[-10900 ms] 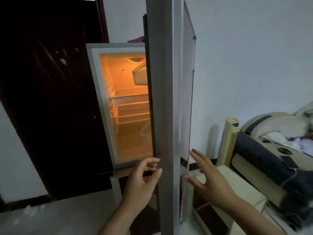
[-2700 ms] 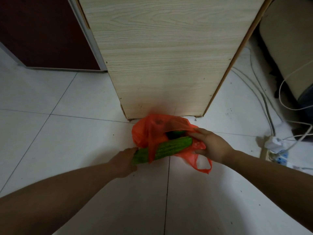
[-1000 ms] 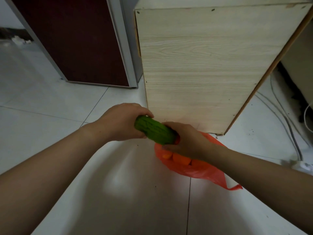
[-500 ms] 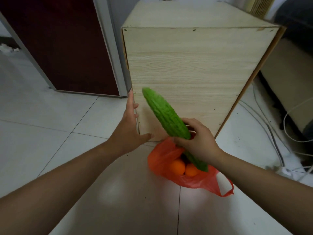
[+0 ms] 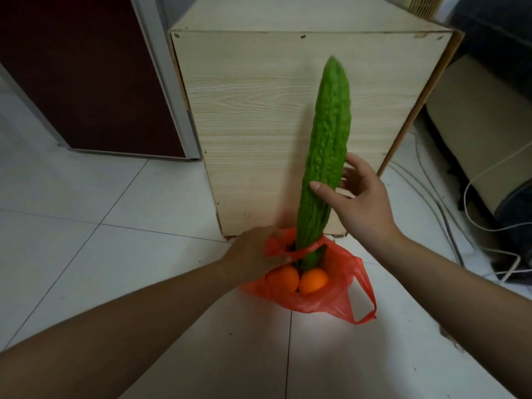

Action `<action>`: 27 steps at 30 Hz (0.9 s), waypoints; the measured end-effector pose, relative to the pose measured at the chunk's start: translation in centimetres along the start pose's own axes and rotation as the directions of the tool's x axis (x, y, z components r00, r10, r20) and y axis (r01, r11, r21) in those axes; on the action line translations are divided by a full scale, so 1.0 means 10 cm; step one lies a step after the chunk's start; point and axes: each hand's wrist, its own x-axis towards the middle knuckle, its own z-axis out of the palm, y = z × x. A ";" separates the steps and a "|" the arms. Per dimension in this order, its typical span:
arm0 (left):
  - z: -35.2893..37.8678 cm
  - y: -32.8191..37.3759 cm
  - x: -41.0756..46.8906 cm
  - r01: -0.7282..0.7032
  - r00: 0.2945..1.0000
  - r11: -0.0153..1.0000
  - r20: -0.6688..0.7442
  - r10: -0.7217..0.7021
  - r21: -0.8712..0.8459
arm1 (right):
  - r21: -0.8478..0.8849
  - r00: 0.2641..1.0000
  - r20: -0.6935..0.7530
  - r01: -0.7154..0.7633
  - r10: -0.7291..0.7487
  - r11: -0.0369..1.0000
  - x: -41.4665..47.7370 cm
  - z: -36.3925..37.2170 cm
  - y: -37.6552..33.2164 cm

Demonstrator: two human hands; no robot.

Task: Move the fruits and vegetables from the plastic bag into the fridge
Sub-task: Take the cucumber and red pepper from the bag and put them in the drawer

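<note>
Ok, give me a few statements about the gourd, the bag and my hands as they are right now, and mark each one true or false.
1. The bitter gourd stands nearly upright with its lower end inside the plastic bag. True.
2. The right hand holds nothing. False: its thumb and fingers grip the gourd around the middle.
3. Two oranges show in the bag. True.
4. The left hand is raised in the air, touching nothing. False: it holds the bag's rim.
5. The bag sits on top of the wooden cabinet. False: it sits on the tiled floor in front of it.
</note>
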 end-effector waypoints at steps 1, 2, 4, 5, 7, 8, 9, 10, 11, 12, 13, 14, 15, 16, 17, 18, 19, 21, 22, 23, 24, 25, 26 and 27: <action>0.03 -0.04 0.02 -0.011 0.999 1.000 0.030 0.011 0.022 | 0.018 0.999 -0.026 0.022 -0.021 1.000 0.02 -0.04 -0.04; 0.05 -0.07 0.03 -0.016 0.998 0.999 0.057 0.014 0.033 | 0.031 0.998 -0.055 0.044 -0.043 0.999 0.04 -0.09 -0.08; 0.10 -0.10 0.04 -0.033 0.996 0.999 0.082 0.031 0.028 | 0.048 0.990 -0.113 0.085 -0.079 0.995 0.07 -0.19 -0.17; 0.14 -0.09 0.04 -0.048 0.996 0.998 0.080 0.044 0.051 | 0.059 0.985 -0.144 0.100 -0.091 0.993 0.08 -0.25 -0.20; 0.23 -0.12 0.08 -0.065 0.998 0.990 0.030 0.062 0.122 | 0.091 0.974 -0.205 0.122 -0.101 0.988 0.08 -0.36 -0.26; 0.27 -0.14 0.11 -0.049 0.999 0.990 -0.016 0.051 0.135 | 0.098 0.968 -0.230 0.131 -0.106 0.986 0.09 -0.42 -0.27; 0.28 -0.14 0.15 -0.022 0.997 0.991 -0.074 0.032 0.129 | 0.095 0.963 -0.247 0.139 -0.112 0.986 0.09 -0.48 -0.27; 0.27 -0.16 0.20 0.020 0.992 0.994 -0.122 -0.007 0.104 | 0.083 0.960 -0.257 0.140 -0.114 0.987 0.08 -0.53 -0.27; 0.25 -0.17 0.24 0.053 0.987 0.996 -0.154 -0.041 0.076 | 0.068 0.958 -0.263 0.134 -0.112 0.989 0.07 -0.58 -0.25; 0.22 -0.20 0.27 0.079 0.983 0.996 -0.167 -0.070 0.049 | 0.055 0.958 -0.267 0.126 -0.107 0.991 0.06 -0.62 -0.23; 0.17 -0.22 0.29 0.087 0.981 0.996 -0.177 -0.080 0.033 | 0.047 0.957 -0.273 0.118 -0.101 0.992 0.05 -0.66 -0.20; 0.13 -0.25 0.30 0.093 0.978 0.996 -0.188 -0.089 0.009 | 0.043 0.956 -0.279 0.112 -0.096 0.993 0.04 -0.69 -0.16; 0.09 -0.28 0.30 0.099 0.975 0.995 -0.198 -0.099 -0.011 | 0.041 0.955 -0.282 0.106 -0.091 0.993 0.03 -0.70 -0.12; 0.05 -0.33 0.30 0.111 0.971 0.993 -0.209 -0.116 -0.033 | 0.037 0.956 -0.281 0.099 -0.085 0.994 0.02 -0.70 -0.09; 0.02 -0.38 0.30 0.132 0.965 0.990 -0.220 -0.140 -0.051 | 0.031 0.958 -0.275 0.092 -0.080 0.995 0.02 -0.69 -0.07; 0.00 -0.42 0.29 0.157 0.958 0.985 -0.232 -0.170 -0.076 | 0.024 0.960 -0.270 0.088 -0.078 0.996 0.03 -0.68 -0.05; -0.03 -0.47 0.29 0.181 0.949 0.978 -0.241 -0.201 -0.102 | 0.017 0.960 -0.267 0.089 -0.081 0.996 0.03 -0.67 -0.03; -0.07 -0.55 0.28 0.211 0.937 0.966 -0.250 -0.243 -0.147 | 0.011 0.959 -0.268 0.097 -0.091 0.995 0.06 -0.63 -0.01; -0.09 -0.59 0.27 0.222 0.933 0.962 -0.252 -0.256 -0.156 | 0.010 0.960 -0.262 0.101 -0.095 0.995 0.07 -0.60 0.00; -0.11 -0.61 0.25 0.234 0.929 0.960 -0.255 -0.268 -0.155 | 0.003 0.965 -0.247 0.098 -0.095 0.995 0.08 -0.57 0.02; -0.12 -0.64 0.23 0.248 0.924 0.957 -0.259 -0.280 -0.148 | -0.007 0.971 -0.221 0.090 -0.090 0.996 0.07 -0.52 0.06; -0.14 -0.66 0.21 0.257 0.920 0.957 -0.268 -0.285 -0.134 | -0.013 0.978 -0.193 0.077 -0.078 0.997 0.06 -0.47 0.10; -0.15 -0.69 0.19 0.258 0.918 0.959 -0.280 -0.281 -0.115 | -0.010 0.984 -0.166 0.059 -0.060 0.998 0.04 -0.42 0.15; -0.17 -0.72 0.16 0.255 0.918 0.963 -0.290 -0.270 -0.089 | 0.003 0.989 -0.142 0.039 -0.038 0.999 0.02 -0.36 0.19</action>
